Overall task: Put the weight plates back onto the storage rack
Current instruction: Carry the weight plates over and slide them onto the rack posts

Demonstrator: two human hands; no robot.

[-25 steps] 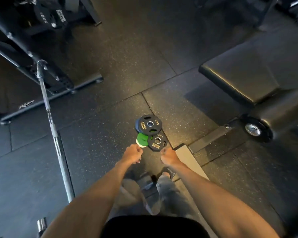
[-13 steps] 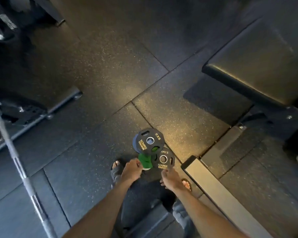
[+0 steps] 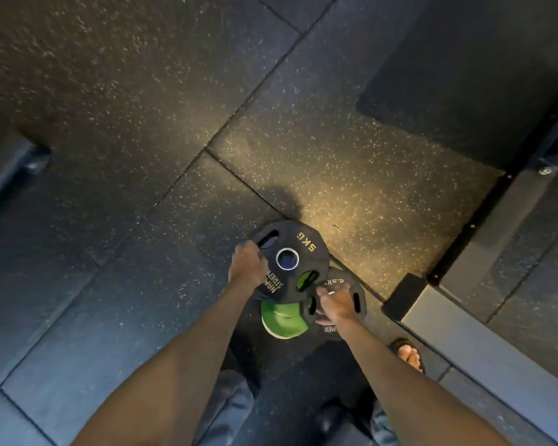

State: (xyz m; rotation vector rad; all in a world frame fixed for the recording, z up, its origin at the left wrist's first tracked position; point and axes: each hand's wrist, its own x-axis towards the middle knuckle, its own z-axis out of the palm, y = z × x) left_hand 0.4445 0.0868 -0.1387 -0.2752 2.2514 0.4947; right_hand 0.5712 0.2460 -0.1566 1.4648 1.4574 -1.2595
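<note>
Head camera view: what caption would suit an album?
Left hand grips the 5 kg plate; right hand takes the smaller plate.

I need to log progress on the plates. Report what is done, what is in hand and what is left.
Done: nothing shows as racked; no rack is in view. In hand: the left hand grips the 5 kg plate at its edge, and the right hand grips the smaller black plate. Left: lift both off the floor, fetch the green plate beneath them, and carry all to the rack.
</note>
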